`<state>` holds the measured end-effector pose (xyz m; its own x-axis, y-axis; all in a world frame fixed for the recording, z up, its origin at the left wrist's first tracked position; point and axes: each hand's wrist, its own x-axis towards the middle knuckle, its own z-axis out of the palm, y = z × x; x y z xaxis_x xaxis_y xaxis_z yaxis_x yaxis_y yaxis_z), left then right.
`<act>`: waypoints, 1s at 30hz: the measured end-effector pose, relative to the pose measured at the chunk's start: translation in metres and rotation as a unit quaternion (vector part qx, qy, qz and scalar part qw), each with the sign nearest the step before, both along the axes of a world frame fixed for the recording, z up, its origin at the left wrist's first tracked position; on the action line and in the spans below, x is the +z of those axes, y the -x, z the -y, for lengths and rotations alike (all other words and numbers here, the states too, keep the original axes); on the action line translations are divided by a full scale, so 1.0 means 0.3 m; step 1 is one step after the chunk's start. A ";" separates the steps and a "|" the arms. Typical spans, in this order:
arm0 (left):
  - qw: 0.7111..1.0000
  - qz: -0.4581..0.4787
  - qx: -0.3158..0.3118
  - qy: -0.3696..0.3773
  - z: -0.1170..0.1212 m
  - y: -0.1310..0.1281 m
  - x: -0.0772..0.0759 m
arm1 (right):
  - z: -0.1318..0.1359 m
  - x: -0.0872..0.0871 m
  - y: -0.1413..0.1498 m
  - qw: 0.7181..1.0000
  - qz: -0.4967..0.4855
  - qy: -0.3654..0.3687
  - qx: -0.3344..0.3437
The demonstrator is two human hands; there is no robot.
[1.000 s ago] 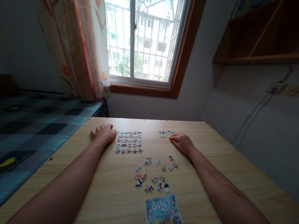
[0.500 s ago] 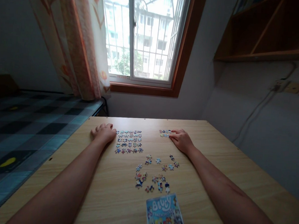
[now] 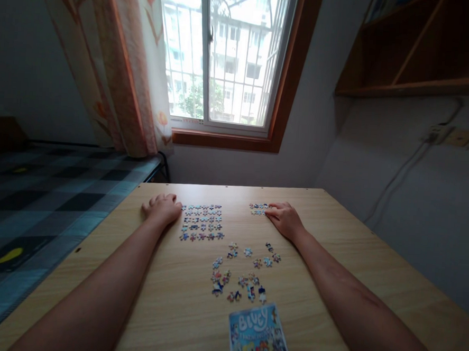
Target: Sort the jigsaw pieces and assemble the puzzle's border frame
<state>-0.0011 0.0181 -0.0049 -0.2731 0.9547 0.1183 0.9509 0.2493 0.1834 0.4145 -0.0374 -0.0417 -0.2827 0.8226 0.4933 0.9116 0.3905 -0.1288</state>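
My left hand [image 3: 163, 209] rests on the table at the left end of a block of jigsaw puzzle pieces [image 3: 203, 219]. Its fingers are loosely bent and apart, and no piece shows in it. Farther right, my right hand [image 3: 285, 219] is at the right end of two short rows of puzzle pieces [image 3: 258, 206]. Its thumb and fingers close on a puzzle piece at the end of the lower row, mostly hidden by the fingertips. Between my forearms, loose puzzle pieces [image 3: 250, 292] lie scattered, some touching or overlapping.
A blue box with "Bluey" on it [image 3: 260, 338] lies at the table's near edge. The wooden table [image 3: 170, 309] meets a checked bed [image 3: 58, 196] on the left. A window [image 3: 229, 58] is ahead, and a wall shelf [image 3: 415, 83] hangs at upper right.
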 end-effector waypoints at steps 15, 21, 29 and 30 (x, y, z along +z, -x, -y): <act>1.000 0.007 0.003 -0.008 -0.009 0.002 -0.011 | 0.023 0.011 0.048 1.000 0.021 0.017 0.000; 1.000 -0.001 -0.002 -0.004 -0.005 0.004 -0.009 | 0.026 0.014 0.043 0.999 0.011 0.001 -0.037; 1.000 0.003 0.005 -0.016 -0.004 -0.003 -0.006 | 0.013 -0.001 0.028 0.998 0.010 0.002 -0.056; 1.000 0.004 0.005 -0.015 -0.004 -0.004 -0.005 | 0.012 -0.003 0.027 0.998 0.011 0.002 -0.056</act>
